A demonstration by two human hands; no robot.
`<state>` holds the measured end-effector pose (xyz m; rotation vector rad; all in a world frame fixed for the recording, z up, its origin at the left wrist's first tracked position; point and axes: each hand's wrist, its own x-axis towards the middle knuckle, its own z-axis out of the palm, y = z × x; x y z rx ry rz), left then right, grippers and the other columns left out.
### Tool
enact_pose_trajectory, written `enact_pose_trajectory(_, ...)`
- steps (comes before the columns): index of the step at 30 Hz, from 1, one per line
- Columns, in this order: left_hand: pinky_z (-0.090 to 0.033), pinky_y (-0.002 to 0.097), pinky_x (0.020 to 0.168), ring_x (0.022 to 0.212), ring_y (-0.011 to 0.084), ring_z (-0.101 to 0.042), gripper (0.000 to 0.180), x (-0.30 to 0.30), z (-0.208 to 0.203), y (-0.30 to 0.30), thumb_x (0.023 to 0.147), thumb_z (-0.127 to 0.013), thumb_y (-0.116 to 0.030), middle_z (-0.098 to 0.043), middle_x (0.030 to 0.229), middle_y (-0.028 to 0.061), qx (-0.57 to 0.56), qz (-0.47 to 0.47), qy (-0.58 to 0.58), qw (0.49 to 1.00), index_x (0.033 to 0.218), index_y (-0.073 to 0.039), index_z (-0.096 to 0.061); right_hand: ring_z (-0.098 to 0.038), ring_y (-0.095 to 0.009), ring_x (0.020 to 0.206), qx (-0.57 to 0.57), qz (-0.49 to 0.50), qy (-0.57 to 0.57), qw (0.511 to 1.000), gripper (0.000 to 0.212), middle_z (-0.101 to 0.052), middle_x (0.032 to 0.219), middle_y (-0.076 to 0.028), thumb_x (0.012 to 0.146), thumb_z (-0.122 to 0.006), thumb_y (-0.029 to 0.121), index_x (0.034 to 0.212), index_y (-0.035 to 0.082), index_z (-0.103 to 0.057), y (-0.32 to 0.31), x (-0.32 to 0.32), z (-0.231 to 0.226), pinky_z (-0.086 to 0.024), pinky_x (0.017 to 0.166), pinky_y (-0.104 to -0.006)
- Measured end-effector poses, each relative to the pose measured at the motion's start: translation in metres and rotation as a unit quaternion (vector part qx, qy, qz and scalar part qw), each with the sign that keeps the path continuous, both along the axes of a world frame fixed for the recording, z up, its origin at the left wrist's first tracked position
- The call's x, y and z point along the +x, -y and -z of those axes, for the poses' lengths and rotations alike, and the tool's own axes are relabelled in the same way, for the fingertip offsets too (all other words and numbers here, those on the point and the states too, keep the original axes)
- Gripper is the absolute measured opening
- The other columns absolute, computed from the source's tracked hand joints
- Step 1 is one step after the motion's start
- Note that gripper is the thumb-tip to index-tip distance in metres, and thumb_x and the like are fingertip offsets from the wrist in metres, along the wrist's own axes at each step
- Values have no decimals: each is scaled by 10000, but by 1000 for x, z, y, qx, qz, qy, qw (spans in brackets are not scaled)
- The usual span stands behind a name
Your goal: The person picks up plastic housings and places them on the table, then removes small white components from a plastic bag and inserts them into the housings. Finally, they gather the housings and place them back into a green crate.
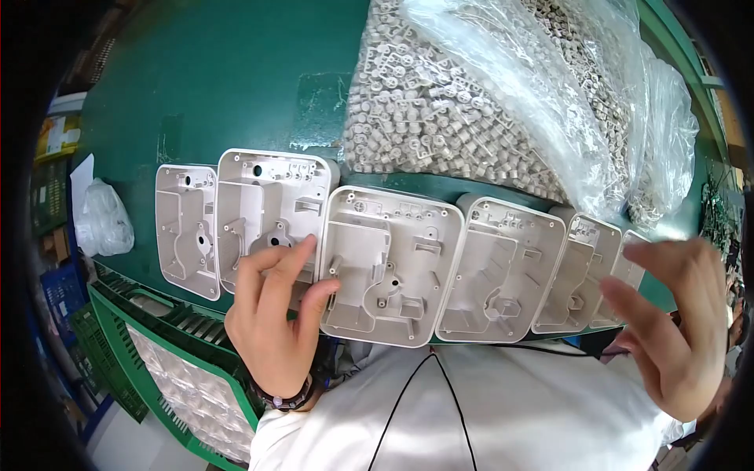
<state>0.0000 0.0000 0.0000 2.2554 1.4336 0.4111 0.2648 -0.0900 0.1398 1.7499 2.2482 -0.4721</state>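
Several light grey plastic housings stand side by side in a row, open side up, with ribs, posts and small holes inside. My left hand (275, 310) is over the seam between the second housing (271, 169) and the middle housing (393, 341). Its thumb and index finger are spread near the middle housing's left wall; I cannot tell whether they touch it. At the right end, my right hand (675, 314) is beside the last housing (624, 286), fingers apart with nothing between them. Two more housings (503, 267) (577, 275) stand between it and the middle one.
Behind the row, a large clear bag (448, 118) of small grey plastic parts lies on the green table (220, 86). A smaller clear bag (104, 220) lies at the left edge. Below left is a green crate (118, 314) with a clear pocketed tray (188, 392).
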Motion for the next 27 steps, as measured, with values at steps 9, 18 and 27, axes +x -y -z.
enact_pose_trajectory(9, -343, 237, 448, 520, 155, -483, 174, 16, -8, 10, 740, -662, -67, -576, 710, 70, 32, 44, 53, 997, 913, -65, -647, -501, -318, 849, 196, 338, 126, 912, 258, -528, 920, -131, 733, -562, 29, 991, 29, -563, 121, 47, 60, -394, 710, -373)
enact_pose_trajectory(18, -378, 307, 452, 467, 244, -519, 192, 35, -16, 24, 805, -610, -207, -566, 599, 109, 75, 104, -117, 985, 895, -38, -623, -480, -237, 908, 247, 290, 24, 924, 407, -525, 990, -80, 780, -561, 306, 1134, 106, -528, 133, 14, 115, -305, 854, -390)
enact_pose_trajectory(27, -392, 333, 463, 499, 275, -541, 245, 42, -18, 47, 795, -615, -249, -556, 584, 110, 54, 96, -63, 992, 918, -37, -614, -483, -239, 947, 289, 365, -17, 885, 450, -500, 1052, -102, 830, -495, 380, 1193, 113, -488, 146, -5, 133, -283, 878, -404)
